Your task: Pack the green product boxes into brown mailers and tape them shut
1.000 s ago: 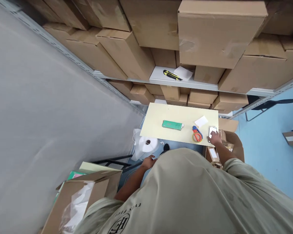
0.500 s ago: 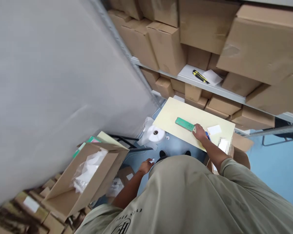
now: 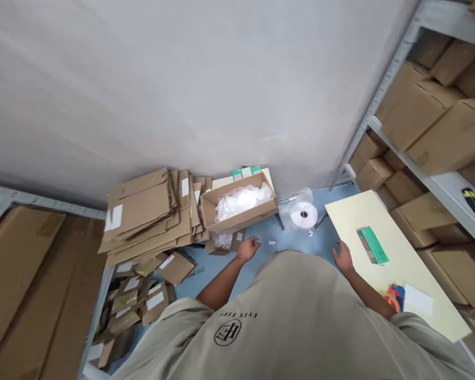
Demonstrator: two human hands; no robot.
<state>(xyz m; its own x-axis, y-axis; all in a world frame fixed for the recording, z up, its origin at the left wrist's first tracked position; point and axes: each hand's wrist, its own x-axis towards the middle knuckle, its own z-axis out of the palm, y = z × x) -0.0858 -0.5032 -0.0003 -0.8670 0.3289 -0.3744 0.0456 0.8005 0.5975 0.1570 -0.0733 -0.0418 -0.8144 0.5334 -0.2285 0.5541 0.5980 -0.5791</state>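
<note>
We see the right hand (image 3: pixel 343 258) open and empty — the green packet (image 3: pixel 372 245) lies just to its right, long side slanting across the board (image 3: pixel 406 258) — while the left hand (image 3: pixel 249 249), also open and empty, is farther away.

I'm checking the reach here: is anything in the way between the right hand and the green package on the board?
Nothing visible is in the way. The right hand is by the edge of the pale yellow board, and the green package lies just inside that edge, with no object between them.
</note>
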